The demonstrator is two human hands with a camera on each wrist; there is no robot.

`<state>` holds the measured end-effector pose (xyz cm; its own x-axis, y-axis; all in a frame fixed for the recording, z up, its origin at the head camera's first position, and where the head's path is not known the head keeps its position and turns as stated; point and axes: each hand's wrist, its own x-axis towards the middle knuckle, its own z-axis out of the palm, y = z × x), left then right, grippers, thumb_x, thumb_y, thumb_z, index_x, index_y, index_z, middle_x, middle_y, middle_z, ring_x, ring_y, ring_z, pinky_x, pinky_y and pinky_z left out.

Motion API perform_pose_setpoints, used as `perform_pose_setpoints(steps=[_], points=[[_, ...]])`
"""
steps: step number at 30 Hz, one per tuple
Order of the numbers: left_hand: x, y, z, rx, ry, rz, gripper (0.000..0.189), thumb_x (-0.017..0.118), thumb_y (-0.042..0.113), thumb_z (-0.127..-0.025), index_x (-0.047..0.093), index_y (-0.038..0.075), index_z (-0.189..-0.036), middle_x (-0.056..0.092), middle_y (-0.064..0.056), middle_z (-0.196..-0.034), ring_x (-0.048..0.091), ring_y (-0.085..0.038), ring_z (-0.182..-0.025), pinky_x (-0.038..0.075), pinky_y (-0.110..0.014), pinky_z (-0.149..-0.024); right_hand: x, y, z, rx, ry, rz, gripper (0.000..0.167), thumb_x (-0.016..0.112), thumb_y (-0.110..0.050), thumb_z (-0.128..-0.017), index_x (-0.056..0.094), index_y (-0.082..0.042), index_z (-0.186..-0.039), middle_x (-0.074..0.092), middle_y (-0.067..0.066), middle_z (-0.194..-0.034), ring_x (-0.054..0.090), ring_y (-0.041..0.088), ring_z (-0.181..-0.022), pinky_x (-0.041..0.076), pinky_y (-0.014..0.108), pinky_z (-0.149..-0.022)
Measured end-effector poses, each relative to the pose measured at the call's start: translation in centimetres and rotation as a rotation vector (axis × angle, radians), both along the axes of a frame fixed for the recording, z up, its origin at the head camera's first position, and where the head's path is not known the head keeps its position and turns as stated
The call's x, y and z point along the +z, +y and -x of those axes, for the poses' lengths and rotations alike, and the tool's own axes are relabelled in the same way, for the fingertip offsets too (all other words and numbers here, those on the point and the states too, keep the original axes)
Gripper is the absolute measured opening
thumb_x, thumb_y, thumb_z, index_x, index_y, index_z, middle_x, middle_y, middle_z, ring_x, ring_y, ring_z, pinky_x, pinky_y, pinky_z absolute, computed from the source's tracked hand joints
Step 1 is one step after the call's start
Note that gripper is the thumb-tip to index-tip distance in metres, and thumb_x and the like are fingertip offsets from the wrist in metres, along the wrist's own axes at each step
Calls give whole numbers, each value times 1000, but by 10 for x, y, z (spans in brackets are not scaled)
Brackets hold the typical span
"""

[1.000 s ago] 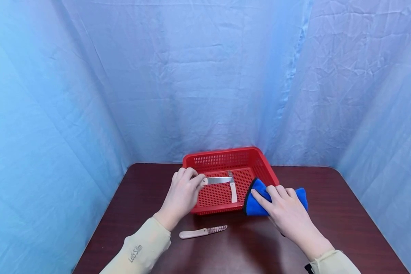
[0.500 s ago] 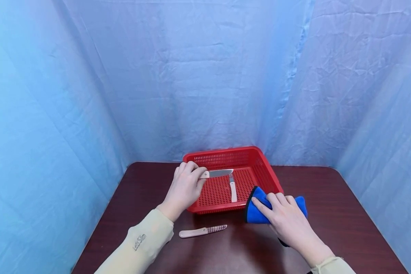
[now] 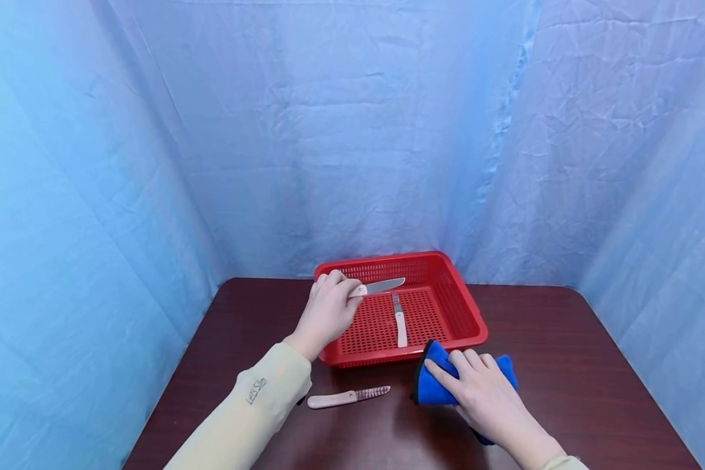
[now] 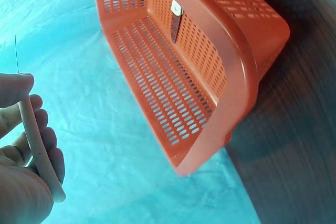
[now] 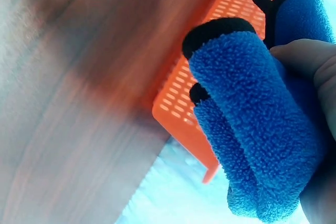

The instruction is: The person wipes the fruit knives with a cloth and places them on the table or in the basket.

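My left hand (image 3: 329,307) grips the pale handle of a knife (image 3: 386,285), held over the left part of the red basket (image 3: 476,326) with its blade pointing right. In the left wrist view, thumb and fingers close round that handle (image 4: 39,148). Inside the basket lies a second knife (image 3: 401,329), its blade patterned and pointing to the back. Another knife (image 3: 331,400) with a striped blade rests on the table in front of the basket. My right hand (image 3: 482,391) holds a folded blue cloth (image 5: 257,114) with black edging, just in front of the basket's right corner.
The dark brown table (image 3: 564,365) reaches out on both sides of the basket. Pale blue curtains (image 3: 352,143) hang behind the table and along its left and right sides.
The left hand has lifted the knife up and to the right, away from above the knife in the basket. The right hand with the cloth has drawn back toward the person, uncovering the basket's corner.
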<state>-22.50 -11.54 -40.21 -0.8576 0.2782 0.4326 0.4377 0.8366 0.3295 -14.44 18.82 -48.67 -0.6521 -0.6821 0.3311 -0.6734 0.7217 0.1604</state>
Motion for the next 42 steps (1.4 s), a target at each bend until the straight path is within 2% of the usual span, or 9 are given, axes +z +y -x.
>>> perform_pose_setpoints(steps=[8, 12, 17, 20, 25, 28, 34, 38, 42], points=[[-7, 7, 16, 74, -245, -84, 25, 64, 25, -103, 74, 12, -122, 57, -4, -107, 52, -22, -97, 44, -41, -90, -18, -3, -4, 30, -26, -41, 79, 95, -35, -67, 64, -22, -139, 58, 11, -112, 51, 28, -95, 47, 44, -75], [-14, 7, 23, 119, -338, -137, 29, 64, 25, -103, 71, 12, -127, 58, -4, -110, 52, -21, -99, 47, -40, -89, -27, -4, -5, 41, -23, -22, 74, 94, -31, -69, 66, -21, -137, 58, 11, -111, 50, 26, -93, 47, 43, -74], [-19, 10, 29, 124, -440, -234, 31, 62, 25, -104, 71, 9, -128, 60, -5, -112, 52, -18, -98, 50, -37, -85, -37, -2, -5, 44, -21, -19, 70, 92, -29, -68, 68, -21, -134, 58, 11, -110, 50, 26, -92, 46, 42, -72], [-22, 11, 33, 118, -504, -294, 31, 61, 26, -104, 70, 8, -128, 63, -5, -114, 55, -18, -93, 50, -36, -81, -42, -1, -5, 42, -22, -23, 70, 91, -28, -68, 68, -21, -133, 58, 11, -111, 50, 26, -92, 45, 43, -72], [-30, 10, 41, 138, -616, -391, 31, 60, 29, -105, 72, 9, -125, 68, -7, -98, 52, -19, -73, 45, -35, -69, -52, 0, -5, 40, -28, -18, 69, 91, -27, -67, 69, -21, -132, 58, 10, -109, 50, 25, -91, 44, 41, -71], [-36, 10, 47, 153, -674, -438, 33, 60, 31, -104, 71, 8, -125, 69, -8, -102, 51, -18, -73, 43, -34, -68, -57, 1, -7, 39, -42, -21, 68, 90, -28, -68, 69, -22, -133, 58, 9, -109, 49, 24, -90, 43, 39, -70], [-45, 13, 54, 196, -756, -519, 36, 62, 32, -103, 70, 7, -127, 68, -10, -122, 57, -23, -93, 47, -40, -79, -63, 2, -10, 23, -75, -27, 65, 88, -27, -71, 69, -22, -133, 58, 8, -110, 50, 24, -90, 42, 38, -68], [-50, 16, 59, 241, -804, -575, 35, 64, 31, -102, 71, 8, -127, 67, -7, -125, 60, -24, -111, 50, -47, -95, -67, 2, -10, 15, -78, -7, 62, 86, -24, -71, 70, -22, -131, 59, 7, -110, 50, 23, -91, 41, 37, -67], [-54, 19, 62, 273, -876, -685, 32, 64, 26, -102, 71, 6, -126, 65, -7, -99, 58, -23, -89, 49, -49, -95, -69, 3, -10, 13, -78, 0, 63, 86, -23, -70, 70, -23, -131, 59, 6, -111, 51, 23, -92, 40, 36, -66]])
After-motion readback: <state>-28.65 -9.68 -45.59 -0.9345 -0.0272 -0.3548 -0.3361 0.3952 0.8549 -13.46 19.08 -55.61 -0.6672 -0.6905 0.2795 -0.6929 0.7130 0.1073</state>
